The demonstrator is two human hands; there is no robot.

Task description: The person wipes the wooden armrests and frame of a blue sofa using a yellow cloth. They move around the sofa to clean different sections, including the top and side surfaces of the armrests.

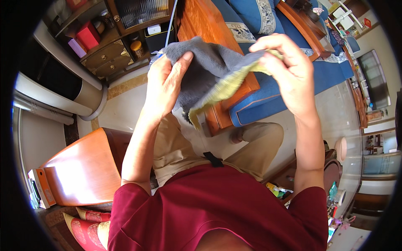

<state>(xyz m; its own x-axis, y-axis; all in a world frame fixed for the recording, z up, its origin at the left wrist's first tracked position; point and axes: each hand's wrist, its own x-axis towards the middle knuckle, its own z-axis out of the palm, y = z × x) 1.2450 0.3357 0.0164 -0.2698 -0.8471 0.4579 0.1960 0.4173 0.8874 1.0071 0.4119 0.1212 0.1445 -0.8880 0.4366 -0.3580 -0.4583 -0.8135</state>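
Note:
A plush cloth (201,66), grey with a yellow side or layer, hangs in front of me between my two hands. My left hand (165,84) pinches its left end, thumb on top of the grey pile. My right hand (292,69) grips the opposite corner between thumb and fingers, where grey and yellow meet. The lower edge sags and is partly blurred. A thin pale rod (171,25) rises behind my left hand, with something bluish and clear at its lower end; whether that hand touches it cannot be told.
A wooden bench with blue cushions (257,106) stands ahead, its wooden arm (207,22) close behind the cloth. Left are a dark cabinet (106,59), a tall white appliance (62,94) and a glossy wooden furniture piece (84,172). Small items crowd a surface (282,178) at right.

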